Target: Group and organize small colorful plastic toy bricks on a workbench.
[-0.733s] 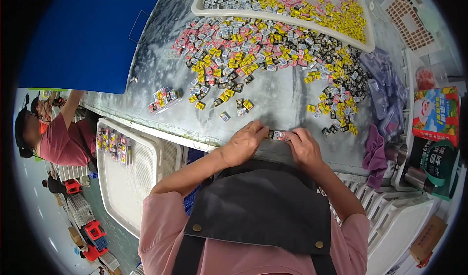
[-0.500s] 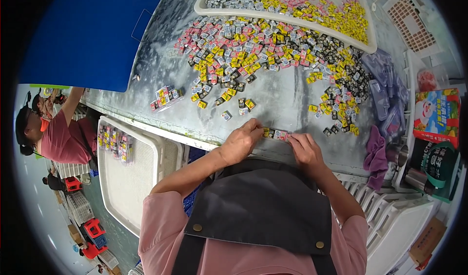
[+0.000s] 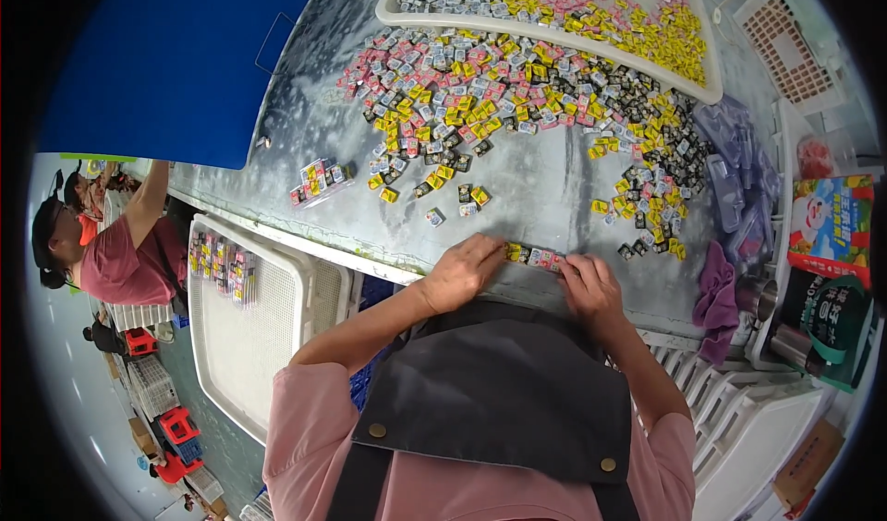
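A short row of small printed packs (image 3: 534, 257), with yellow, white and pink faces, lies at the near edge of the table between my hands. My left hand (image 3: 465, 270) presses its closed fingers against the left end of this row. At the right end, my right hand (image 3: 592, 286) has its fingers bent and together on the packs. My fingertips partly cover both ends. Just beyond my left hand lie a few loose packs (image 3: 470, 199), and a filled clear plastic case (image 3: 321, 182) sits farther left.
Loose packs (image 3: 490, 82) spread across the table (image 3: 540, 175) below a white tray (image 3: 545, 33) of more packs. Purple-tinted clear plastic cases (image 3: 735, 161) and a purple cloth (image 3: 715, 290) lie right. A white crate (image 3: 249, 355) stands left, near a co-worker (image 3: 125, 258).
The whole view has shifted slightly. Both my hands stay at the ends of the row, with little visible movement.
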`<state>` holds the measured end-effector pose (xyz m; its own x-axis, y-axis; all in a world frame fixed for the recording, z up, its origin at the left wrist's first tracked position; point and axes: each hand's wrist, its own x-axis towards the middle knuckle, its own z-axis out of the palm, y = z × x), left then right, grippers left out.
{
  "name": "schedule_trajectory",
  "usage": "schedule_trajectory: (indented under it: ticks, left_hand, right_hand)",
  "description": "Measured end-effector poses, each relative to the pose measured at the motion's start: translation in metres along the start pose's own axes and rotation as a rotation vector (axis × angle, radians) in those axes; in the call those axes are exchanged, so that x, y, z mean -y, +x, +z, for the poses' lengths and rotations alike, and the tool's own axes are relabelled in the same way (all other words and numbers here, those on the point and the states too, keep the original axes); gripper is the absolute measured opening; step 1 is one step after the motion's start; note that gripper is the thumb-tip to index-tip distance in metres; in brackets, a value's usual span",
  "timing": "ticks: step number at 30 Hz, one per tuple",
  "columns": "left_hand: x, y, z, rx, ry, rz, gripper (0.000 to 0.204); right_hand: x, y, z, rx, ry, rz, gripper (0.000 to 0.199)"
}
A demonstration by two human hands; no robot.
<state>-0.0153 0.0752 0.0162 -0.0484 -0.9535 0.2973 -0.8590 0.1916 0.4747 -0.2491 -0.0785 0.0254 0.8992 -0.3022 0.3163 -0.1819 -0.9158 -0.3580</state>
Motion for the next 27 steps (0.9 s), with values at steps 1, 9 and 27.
schedule_trajectory:
  ticks: [1,9,27]
  left_hand:
    - [0.000,-0.001,-0.001,0.001,-0.002,0.001,0.031]
    - [-0.003,-0.001,0.002,0.132,0.183,0.115,0.055]
    - [0.001,0.000,0.003,0.263,0.138,0.055,0.066]
  right_hand:
    - [-0.001,-0.003,0.000,0.004,-0.019,-0.004,0.038]
    - [-0.004,-0.013,0.002,0.077,-0.055,0.000,0.057]
    - [-0.039,0.015,0.002,-0.147,-0.025,0.114,0.037]
